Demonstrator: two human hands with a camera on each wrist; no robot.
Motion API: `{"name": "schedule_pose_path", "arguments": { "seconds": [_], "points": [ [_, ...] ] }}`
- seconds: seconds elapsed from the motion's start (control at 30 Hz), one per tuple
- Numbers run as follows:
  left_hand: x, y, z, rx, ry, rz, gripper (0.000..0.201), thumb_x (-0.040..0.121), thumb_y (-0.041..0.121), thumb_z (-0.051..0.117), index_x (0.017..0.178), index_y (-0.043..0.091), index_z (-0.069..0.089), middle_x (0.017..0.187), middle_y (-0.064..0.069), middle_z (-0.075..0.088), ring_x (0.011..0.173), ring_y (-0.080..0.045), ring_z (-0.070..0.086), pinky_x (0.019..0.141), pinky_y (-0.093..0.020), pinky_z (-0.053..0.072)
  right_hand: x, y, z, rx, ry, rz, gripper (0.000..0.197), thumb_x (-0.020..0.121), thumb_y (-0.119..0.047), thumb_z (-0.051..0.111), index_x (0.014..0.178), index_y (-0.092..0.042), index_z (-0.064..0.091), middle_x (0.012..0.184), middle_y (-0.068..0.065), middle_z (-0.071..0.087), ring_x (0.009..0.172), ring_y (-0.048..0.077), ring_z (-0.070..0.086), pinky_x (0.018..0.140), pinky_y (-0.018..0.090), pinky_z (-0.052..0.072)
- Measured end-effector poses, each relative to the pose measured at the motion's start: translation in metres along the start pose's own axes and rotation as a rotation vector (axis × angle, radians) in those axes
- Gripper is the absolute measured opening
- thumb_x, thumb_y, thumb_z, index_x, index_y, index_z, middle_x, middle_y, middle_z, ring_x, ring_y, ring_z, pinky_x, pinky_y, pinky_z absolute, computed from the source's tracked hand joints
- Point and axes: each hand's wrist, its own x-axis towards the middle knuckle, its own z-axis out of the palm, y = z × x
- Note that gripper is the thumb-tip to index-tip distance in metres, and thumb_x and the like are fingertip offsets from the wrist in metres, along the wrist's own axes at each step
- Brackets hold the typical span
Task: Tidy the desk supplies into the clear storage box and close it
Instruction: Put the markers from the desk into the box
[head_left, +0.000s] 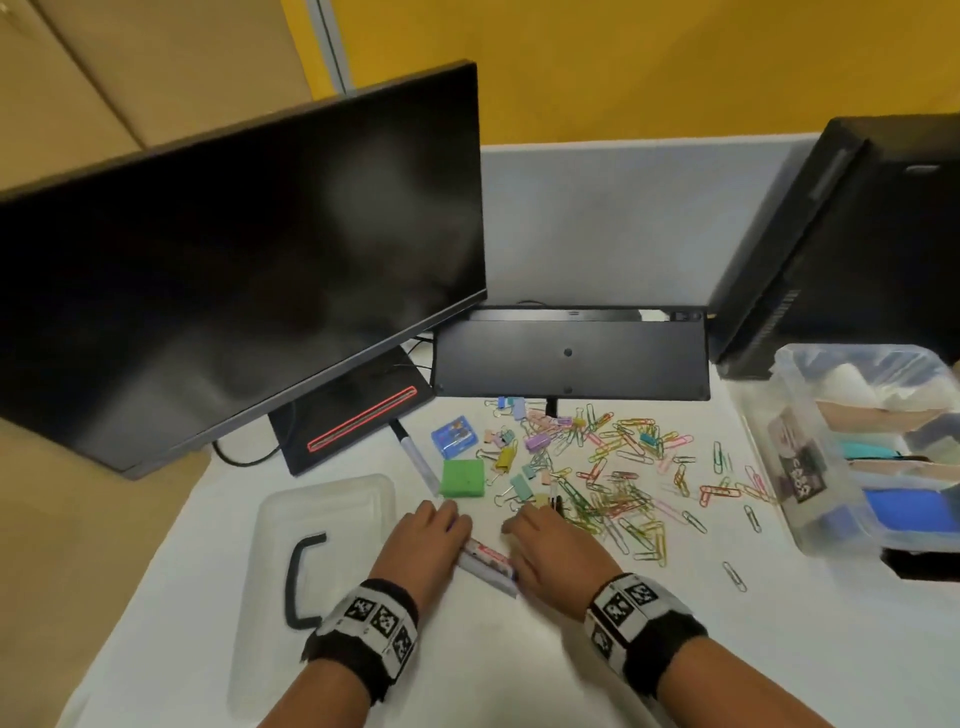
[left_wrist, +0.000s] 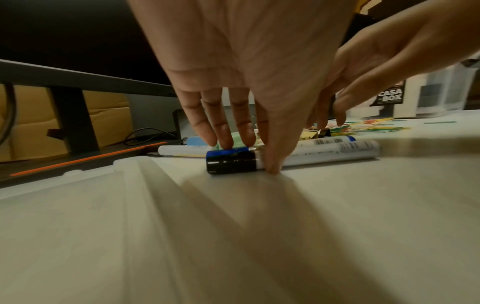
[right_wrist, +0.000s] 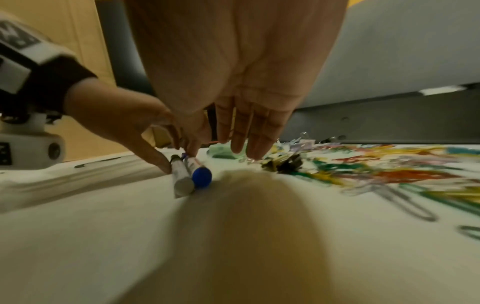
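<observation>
Two white markers (head_left: 485, 564) lie side by side on the white table between my hands. My left hand (head_left: 441, 514) pinches them, thumb on the near side and fingers on the far side by the black-and-blue cap (left_wrist: 231, 162). My right hand (head_left: 519, 522) hovers just right of them with straight fingers (right_wrist: 257, 142), holding nothing. Beyond it lie several coloured paper clips (head_left: 623, 483) and binder clips (head_left: 524, 441). A green block (head_left: 462, 478), a small blue box (head_left: 453, 439) and a third marker (head_left: 415, 457) lie behind. The clear storage box (head_left: 800, 467) stands open at right.
The box's clear lid (head_left: 332, 499), with its black handle, lies left of my left hand. A tilted monitor (head_left: 234, 260) and its stand fill the back left. A black keyboard (head_left: 571, 353) leans at the back, and a computer tower (head_left: 841, 234) stands behind the box.
</observation>
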Motion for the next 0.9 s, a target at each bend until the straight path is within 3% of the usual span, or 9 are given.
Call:
{"name": "schedule_pose_path", "arguments": {
  "seconds": [0.17, 0.23, 0.3, 0.37, 0.43, 0.53, 0.6, 0.77, 0.9],
  "points": [
    [-0.001, -0.003, 0.003, 0.079, -0.01, 0.094, 0.038, 0.042, 0.025, 0.085, 0.069, 0.027, 0.059, 0.069, 0.009, 0.058, 0.065, -0.017, 0.057, 0.054, -0.025, 0.046, 0.02, -0.01, 0.024, -0.113, -0.038, 0.007, 0.022, 0.083, -0.026, 0.049, 0.094, -0.013, 0.062, 0.094, 0.006, 0.061, 0.089, 0.028, 0.06, 0.06, 0.033, 0.05],
    [-0.001, -0.008, 0.003, 0.096, -0.013, 0.118, 0.039, 0.038, 0.024, 0.085, 0.068, 0.029, 0.06, 0.069, 0.01, 0.057, 0.066, -0.015, 0.057, 0.057, -0.024, 0.045, 0.023, -0.01, 0.024, -0.099, -0.025, 0.036, 0.022, 0.087, -0.023, 0.05, 0.102, -0.01, 0.06, 0.104, 0.009, 0.058, 0.099, 0.03, 0.055, 0.069, 0.037, 0.048],
    [-0.004, -0.015, -0.001, 0.07, 0.015, 0.128, 0.04, 0.038, 0.022, 0.083, 0.069, 0.029, 0.06, 0.071, 0.01, 0.058, 0.066, -0.014, 0.057, 0.057, -0.024, 0.045, 0.023, -0.011, 0.02, -0.088, -0.043, 0.063, 0.033, 0.092, -0.03, 0.036, 0.111, -0.01, 0.055, 0.112, 0.009, 0.054, 0.106, 0.028, 0.049, 0.078, 0.038, 0.044],
    [-0.008, -0.029, -0.015, -0.011, 0.071, 0.105, 0.033, 0.055, 0.018, 0.077, 0.084, 0.025, 0.06, 0.085, 0.006, 0.06, 0.076, -0.016, 0.058, 0.068, -0.027, 0.047, 0.022, -0.014, 0.018, -0.091, -0.057, 0.07, 0.042, 0.093, -0.039, 0.026, 0.115, -0.014, 0.052, 0.115, 0.005, 0.052, 0.107, 0.024, 0.046, 0.083, 0.036, 0.042],
    [-0.009, -0.05, -0.033, -0.074, 0.049, 0.036, 0.027, 0.076, 0.01, 0.06, 0.099, 0.021, 0.054, 0.098, 0.003, 0.056, 0.089, -0.017, 0.054, 0.083, -0.029, 0.042, 0.023, -0.019, 0.018, -0.082, -0.099, 0.073, 0.038, 0.094, -0.041, 0.033, 0.117, -0.016, 0.051, 0.116, 0.003, 0.05, 0.108, 0.022, 0.045, 0.085, 0.036, 0.042],
    [0.005, -0.086, -0.052, -0.047, 0.159, -0.048, 0.017, 0.083, 0.014, 0.054, 0.097, 0.021, 0.047, 0.093, 0.005, 0.052, 0.08, -0.016, 0.044, 0.081, -0.028, 0.039, 0.025, -0.025, 0.024, -0.099, -0.101, 0.087, 0.032, 0.094, -0.035, 0.04, 0.119, -0.017, 0.049, 0.117, 0.003, 0.049, 0.106, 0.023, 0.045, 0.083, 0.036, 0.045],
    [0.021, -0.102, -0.054, -0.079, 0.127, -0.068, 0.017, 0.088, 0.018, 0.044, 0.105, 0.021, 0.044, 0.104, 0.003, 0.049, 0.09, -0.017, 0.043, 0.087, -0.03, 0.037, 0.027, -0.027, 0.026, -0.09, -0.082, 0.107, 0.028, 0.094, -0.029, 0.04, 0.118, -0.017, 0.049, 0.116, 0.003, 0.049, 0.104, 0.024, 0.046, 0.08, 0.036, 0.045],
    [0.063, -0.115, -0.038, 0.016, 0.04, -0.026, 0.03, 0.092, 0.021, 0.041, 0.121, 0.024, 0.044, 0.118, 0.0, 0.048, 0.108, -0.021, 0.044, 0.093, -0.034, 0.034, 0.026, -0.021, 0.032, -0.078, -0.049, 0.089, 0.024, 0.088, -0.025, 0.046, 0.109, -0.017, 0.052, 0.105, 0.004, 0.054, 0.092, 0.025, 0.054, 0.063, 0.033, 0.041],
    [0.078, -0.116, -0.024, 0.042, -0.048, -0.006, 0.031, 0.096, 0.017, 0.038, 0.125, 0.024, 0.046, 0.122, -0.002, 0.049, 0.114, -0.022, 0.042, 0.096, -0.036, 0.033, 0.019, -0.02, 0.029, -0.051, -0.1, 0.11, 0.026, 0.089, -0.024, 0.044, 0.113, -0.015, 0.05, 0.111, 0.005, 0.052, 0.095, 0.026, 0.051, 0.067, 0.032, 0.038]
  ]
}}
